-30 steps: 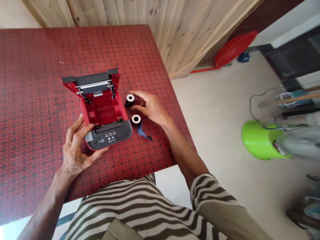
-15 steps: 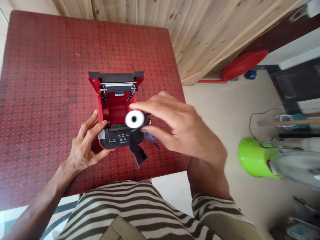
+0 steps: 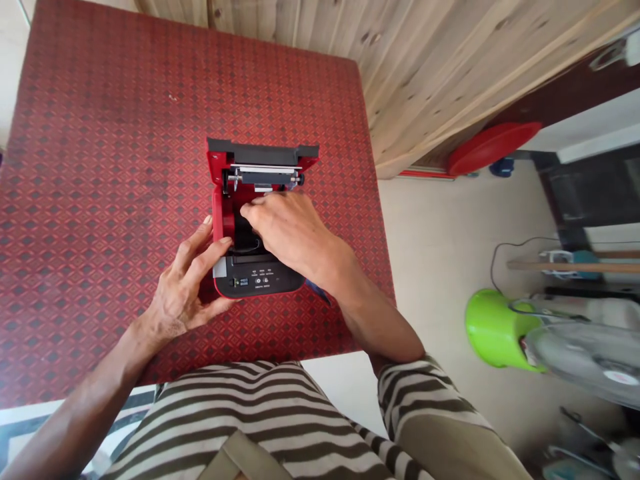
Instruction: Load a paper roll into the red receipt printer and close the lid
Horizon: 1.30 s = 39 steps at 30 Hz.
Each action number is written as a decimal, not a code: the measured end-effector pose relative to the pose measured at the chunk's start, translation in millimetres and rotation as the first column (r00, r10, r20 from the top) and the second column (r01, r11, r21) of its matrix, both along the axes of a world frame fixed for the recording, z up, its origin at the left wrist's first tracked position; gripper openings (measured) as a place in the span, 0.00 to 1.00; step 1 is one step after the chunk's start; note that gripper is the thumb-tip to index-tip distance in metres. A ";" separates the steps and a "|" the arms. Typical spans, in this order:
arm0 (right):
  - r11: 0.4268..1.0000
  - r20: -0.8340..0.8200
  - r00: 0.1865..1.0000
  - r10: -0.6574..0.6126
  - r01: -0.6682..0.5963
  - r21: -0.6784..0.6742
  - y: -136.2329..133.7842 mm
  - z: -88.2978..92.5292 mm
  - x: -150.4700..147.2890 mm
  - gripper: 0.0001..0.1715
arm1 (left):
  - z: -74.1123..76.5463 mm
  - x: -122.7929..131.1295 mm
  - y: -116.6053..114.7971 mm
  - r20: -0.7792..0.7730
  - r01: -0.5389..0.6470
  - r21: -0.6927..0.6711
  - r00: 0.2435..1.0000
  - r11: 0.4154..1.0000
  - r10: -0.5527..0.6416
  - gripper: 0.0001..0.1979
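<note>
A red and black printer (image 3: 265, 277) stands on the table with its lid (image 3: 265, 155) raised. My left hand (image 3: 185, 287) grips the printer's left side, fingers along the red wall and thumb at the front edge. Inside the compartment reaches my right hand (image 3: 295, 233), its fingers bent down over a dark roll (image 3: 244, 230) that shows only in part. Whether those fingers still grip the roll is hidden behind the back of the hand.
The red patterned table (image 3: 125, 167) meets a wooden plank wall (image 3: 320, 33) at the back. On the floor to the right are a green bucket (image 3: 493, 330), a fan (image 3: 590, 353) and a red round object (image 3: 493, 148).
My right hand has carried the roll from above the printer's front down into its compartment. The printer, table and left hand appear farther right in the view.
</note>
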State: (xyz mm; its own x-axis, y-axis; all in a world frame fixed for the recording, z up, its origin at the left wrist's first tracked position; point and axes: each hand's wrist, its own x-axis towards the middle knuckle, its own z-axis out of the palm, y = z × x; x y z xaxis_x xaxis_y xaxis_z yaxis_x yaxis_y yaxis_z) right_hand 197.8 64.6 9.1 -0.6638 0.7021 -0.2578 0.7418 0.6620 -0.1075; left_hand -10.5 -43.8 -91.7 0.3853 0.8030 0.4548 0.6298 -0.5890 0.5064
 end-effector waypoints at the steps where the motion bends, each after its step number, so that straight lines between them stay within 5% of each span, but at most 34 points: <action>1: 1.000 -0.013 1.000 -0.004 0.004 0.004 1.1 -4.0 -0.2 0.18 | 0.1 0.0 0.1 0.001 0.002 0.000 1.000 1.000 -0.002 0.47; 7: 0.998 -0.249 0.968 -0.031 0.042 0.038 -5.6 -9.6 17.8 0.18 | 1.6 0.6 1.0 0.007 -0.003 0.000 1.000 1.000 0.003 0.48; 14: 0.982 -0.625 0.778 0.068 -0.163 -0.096 -24.8 0.5 55.8 0.14 | 2.2 -0.9 1.1 0.009 -0.009 -0.014 1.000 1.000 0.009 0.48; 18: 0.984 -0.695 0.716 0.057 -0.157 -0.081 -29.5 -14.2 55.4 0.07 | 12.9 -10.7 7.1 0.128 0.012 -0.102 0.992 0.995 0.001 0.52; 21: 0.989 -0.735 0.676 0.057 -0.136 -0.049 -33.3 -21.8 53.1 0.07 | 34.5 -16.1 27.8 0.216 -0.017 -0.162 0.975 0.987 0.052 0.49; 27: 0.995 -0.804 0.593 -0.043 -0.043 -0.085 -39.6 -24.9 57.1 0.07 | 79.0 -3.2 91.9 0.242 -0.017 -0.026 0.970 1.000 0.023 0.44; 31: 0.985 -0.799 0.588 -0.129 -0.015 -0.171 -37.4 -26.1 60.2 0.10 | 79.6 7.2 105.7 0.242 0.078 -0.013 0.968 0.997 -0.073 0.41; 35: 0.988 -0.791 0.597 -0.132 0.016 -0.153 -35.6 -27.7 56.3 0.09 | 73.0 9.5 100.1 0.235 0.056 -0.026 0.971 0.998 -0.049 0.37; 39: 0.991 -0.847 0.516 -0.128 0.095 -0.092 -40.8 -23.1 50.9 0.07 | 75.4 10.4 95.6 0.220 0.023 -0.061 0.975 0.998 -0.009 0.41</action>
State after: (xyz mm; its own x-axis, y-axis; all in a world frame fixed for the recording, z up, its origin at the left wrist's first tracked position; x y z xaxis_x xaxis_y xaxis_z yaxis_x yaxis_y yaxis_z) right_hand 248.7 23.8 -14.0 -0.4952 0.7895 0.3626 0.3547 0.5647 -0.7452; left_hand -0.1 51.8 -16.3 0.2947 0.8272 0.4785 0.4900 -0.5607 0.6675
